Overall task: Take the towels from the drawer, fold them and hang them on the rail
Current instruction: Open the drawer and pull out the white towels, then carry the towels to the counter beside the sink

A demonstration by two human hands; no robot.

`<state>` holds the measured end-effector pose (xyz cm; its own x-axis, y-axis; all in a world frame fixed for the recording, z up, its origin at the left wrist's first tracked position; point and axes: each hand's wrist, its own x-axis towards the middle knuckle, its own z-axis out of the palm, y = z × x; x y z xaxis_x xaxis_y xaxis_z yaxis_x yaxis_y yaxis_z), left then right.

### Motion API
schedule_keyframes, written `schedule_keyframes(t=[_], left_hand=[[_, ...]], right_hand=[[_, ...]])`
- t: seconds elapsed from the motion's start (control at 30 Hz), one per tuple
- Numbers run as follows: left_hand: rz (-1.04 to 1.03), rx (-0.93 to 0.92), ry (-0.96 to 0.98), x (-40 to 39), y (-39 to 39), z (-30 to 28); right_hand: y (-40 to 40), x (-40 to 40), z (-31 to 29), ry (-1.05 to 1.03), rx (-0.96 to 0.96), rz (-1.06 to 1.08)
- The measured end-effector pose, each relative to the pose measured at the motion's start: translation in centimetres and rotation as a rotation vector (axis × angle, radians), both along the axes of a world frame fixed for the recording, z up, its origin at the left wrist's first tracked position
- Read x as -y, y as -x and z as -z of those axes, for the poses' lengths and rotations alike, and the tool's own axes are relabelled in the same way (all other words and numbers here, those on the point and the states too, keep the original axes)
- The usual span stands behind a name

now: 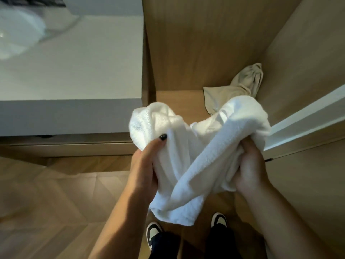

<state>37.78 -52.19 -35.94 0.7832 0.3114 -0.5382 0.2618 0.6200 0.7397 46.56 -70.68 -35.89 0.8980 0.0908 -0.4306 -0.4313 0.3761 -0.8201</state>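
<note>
A crumpled white towel (201,152) hangs bunched between both my hands, above the wooden floor. My left hand (144,165) grips its left side, thumb pressed on the cloth. My right hand (249,169) grips the right side, with its fingers buried in the folds. A beige towel (233,90) lies rumpled in the back right corner of the wooden compartment (177,101) behind the white one. No rail shows in this view.
A white counter (74,71) fills the upper left, with something white and blurred at its far left corner (16,34). A white-edged wooden door (306,120) stands at the right. My two shoes (155,232) are on the wooden floor below.
</note>
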Motion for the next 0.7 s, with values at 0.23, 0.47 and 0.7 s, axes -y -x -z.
schedule_keyframes(t=[0.23,0.47,0.7], left_hand=[[-0.068,0.197,0.169,-5.4,2.9,-6.8],[-0.279,0.283,0.204,-10.5,0.7,-10.9],[-0.381,0.336,0.121,-15.0,-5.0,-15.9]], right_hand=[[1.8,-4.2,-6.2,0.014,-0.117,0.098],[-0.8,-4.8,-10.6,-0.033,0.074,0.036],[-7.1,-6.3,-13.5,0.14,0.145,0.031]])
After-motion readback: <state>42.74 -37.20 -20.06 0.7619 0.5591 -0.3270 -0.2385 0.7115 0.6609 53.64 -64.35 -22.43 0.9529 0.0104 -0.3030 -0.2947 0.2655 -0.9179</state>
